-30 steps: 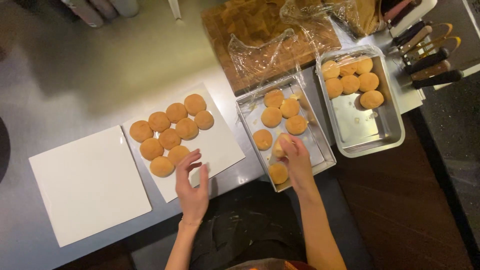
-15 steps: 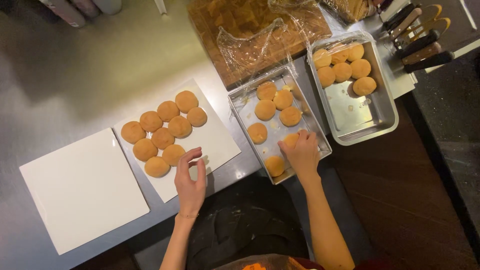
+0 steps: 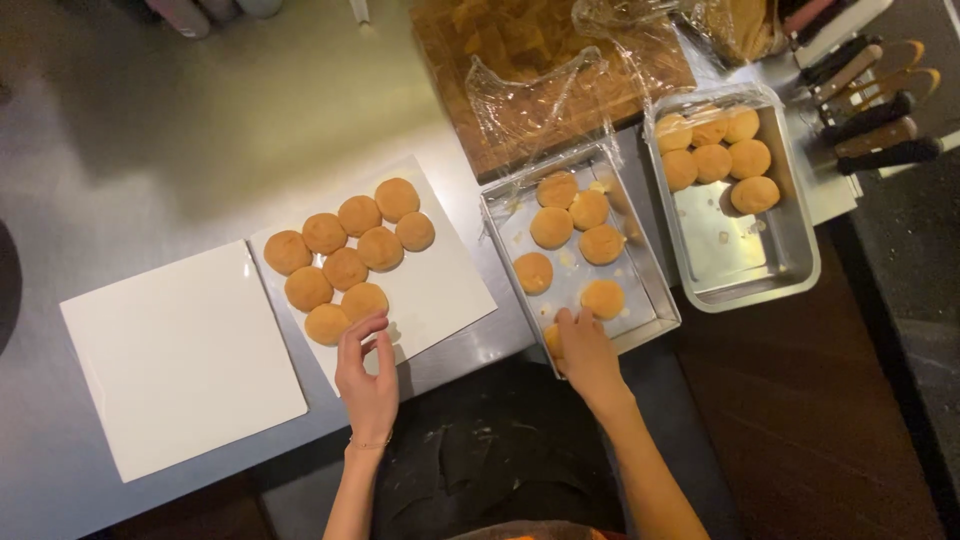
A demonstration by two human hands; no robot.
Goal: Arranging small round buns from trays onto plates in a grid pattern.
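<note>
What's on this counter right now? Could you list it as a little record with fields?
Surface: steel counter
Left hand: open, fingers on a white sheet beside nine buns
Right hand: in the near tray, fingers closed on a bun
Near tray: five more buns
Far tray: six buns
Other sheet: bare
Behind: board with plastic film, knives

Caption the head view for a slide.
Left hand rests by buns on a white board; right hand grips a bun in a metal tray.
</note>
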